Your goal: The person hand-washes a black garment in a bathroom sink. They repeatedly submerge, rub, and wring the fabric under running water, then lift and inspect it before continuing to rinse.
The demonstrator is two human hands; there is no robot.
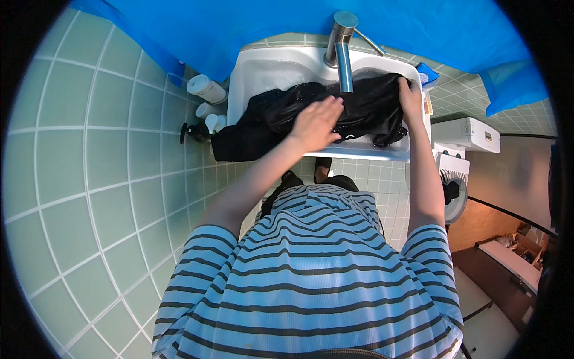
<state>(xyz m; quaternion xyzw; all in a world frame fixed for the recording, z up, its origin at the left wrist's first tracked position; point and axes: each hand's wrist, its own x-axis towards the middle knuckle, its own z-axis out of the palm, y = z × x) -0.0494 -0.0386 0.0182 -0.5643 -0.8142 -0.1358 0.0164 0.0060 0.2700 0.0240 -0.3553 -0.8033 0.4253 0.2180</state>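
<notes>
A wet black garment (287, 107) is spread across the white sink basin (255, 72), and one end hangs over the front left rim. At the right wall of the basin, my right hand (409, 99) grips the garment's upper right corner. My left hand (316, 123) is flat over the middle of the cloth, fingers stretched out and thumb apart. Whether its palm touches the fabric is hard to tell. Above the garment juts the spout of a metal faucet (344, 67), between my two hands.
Left of the sink stand a white lidded canister (207, 89), smaller white containers (215, 122) and a dark pump bottle (197, 132). A blue box (427, 76) sits at the right rim. Blue plastic sheeting (287, 18) covers the wall behind. A toilet (455, 202) stands at right.
</notes>
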